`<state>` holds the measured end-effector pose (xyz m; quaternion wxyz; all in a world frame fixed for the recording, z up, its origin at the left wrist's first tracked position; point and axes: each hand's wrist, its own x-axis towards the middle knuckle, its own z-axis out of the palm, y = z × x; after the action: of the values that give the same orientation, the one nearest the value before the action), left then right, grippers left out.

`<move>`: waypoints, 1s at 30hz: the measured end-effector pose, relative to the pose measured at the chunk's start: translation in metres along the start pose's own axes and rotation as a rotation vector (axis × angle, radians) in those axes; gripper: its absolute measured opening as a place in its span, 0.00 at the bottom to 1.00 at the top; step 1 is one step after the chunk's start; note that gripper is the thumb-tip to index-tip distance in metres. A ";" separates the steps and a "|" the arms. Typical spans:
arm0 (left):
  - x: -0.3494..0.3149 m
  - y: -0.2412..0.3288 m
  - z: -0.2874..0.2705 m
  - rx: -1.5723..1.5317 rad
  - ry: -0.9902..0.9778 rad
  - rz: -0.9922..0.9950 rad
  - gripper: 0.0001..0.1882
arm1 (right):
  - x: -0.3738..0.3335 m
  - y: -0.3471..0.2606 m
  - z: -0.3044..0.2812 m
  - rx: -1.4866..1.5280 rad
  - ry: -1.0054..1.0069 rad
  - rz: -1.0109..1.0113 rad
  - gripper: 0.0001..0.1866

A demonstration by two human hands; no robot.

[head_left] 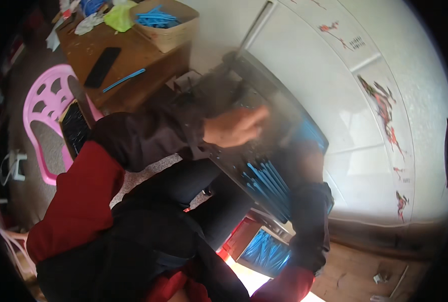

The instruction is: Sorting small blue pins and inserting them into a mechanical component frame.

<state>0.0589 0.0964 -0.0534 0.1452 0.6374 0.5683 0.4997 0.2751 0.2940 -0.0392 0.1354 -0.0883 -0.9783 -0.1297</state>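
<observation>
My left hand (236, 128) is over the middle of a dark worktable (229, 166), its fingers drawn together. The fingertips are slightly blurred, and whatever they may hold is too small to make out. My right hand (308, 160) is at the table's right part, badly smeared by motion, so its fingers cannot be read. Several thin blue sticks (268, 182) lie side by side on the table's near edge, left of my right forearm. More blue, stick-like shapes (312, 133) show beyond my right hand, blurred.
A box of blue sticks (266, 251) stands below the table's near side. On the brown desk (78, 50) at upper left are another box of sticks (167, 34), a black flat object (102, 67) and one blue stick (124, 80). A pink chair (32, 116) stands left; a white wall rises behind.
</observation>
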 end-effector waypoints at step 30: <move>0.021 0.004 0.026 -0.819 0.148 -0.197 0.09 | 0.019 -0.047 -0.054 0.986 0.184 0.363 0.01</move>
<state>0.0792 0.1236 -0.0520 0.3922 0.4319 0.3901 0.7123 0.2603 0.2370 0.0056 0.2662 -0.1702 -0.8762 0.3640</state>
